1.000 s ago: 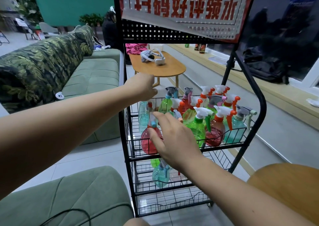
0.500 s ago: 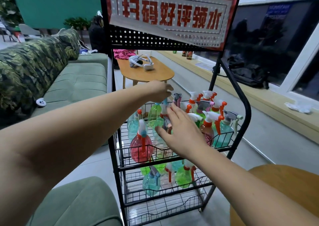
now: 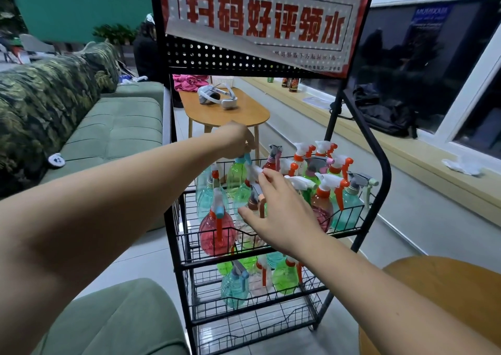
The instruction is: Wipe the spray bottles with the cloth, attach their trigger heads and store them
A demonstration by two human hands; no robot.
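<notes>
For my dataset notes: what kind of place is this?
Likely a lounge or waiting area: a green sofa, an oval wooden table bearing a VR headset, and a wire rack of spray bottles under a red-lettered sign.

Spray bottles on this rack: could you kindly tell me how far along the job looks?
Done: many headed bottles stand in the top basket, more in the middle basket. In hand: the left hand grips the head of a green bottle while the right hand touches neighbouring heads. Left: cannot tell whether any remain unwiped or unstored.
</notes>
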